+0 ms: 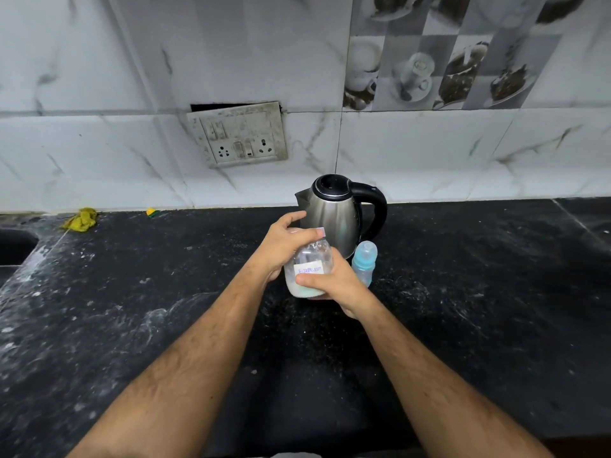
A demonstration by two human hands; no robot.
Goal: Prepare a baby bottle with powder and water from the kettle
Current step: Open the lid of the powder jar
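Powder jar point(305, 272): upright, axis vertical, above bench centre, white powder low inside | left hand point(281, 246): fingers curled over lid at jar's 12 o'clock | right hand point(330, 282): fingers wrapped round body | baby bottle point(364, 262): capped, 3 o'clock, nearer right hand | kettle point(337, 216): 1 o'clock | bench point(479, 292): black, dusty | marbled tile wall, socket plate point(238, 133).

Kettle point(334, 219) and baby bottle point(364, 261) crowd the counter point(479, 292) behind the hands; open counter lies either side.
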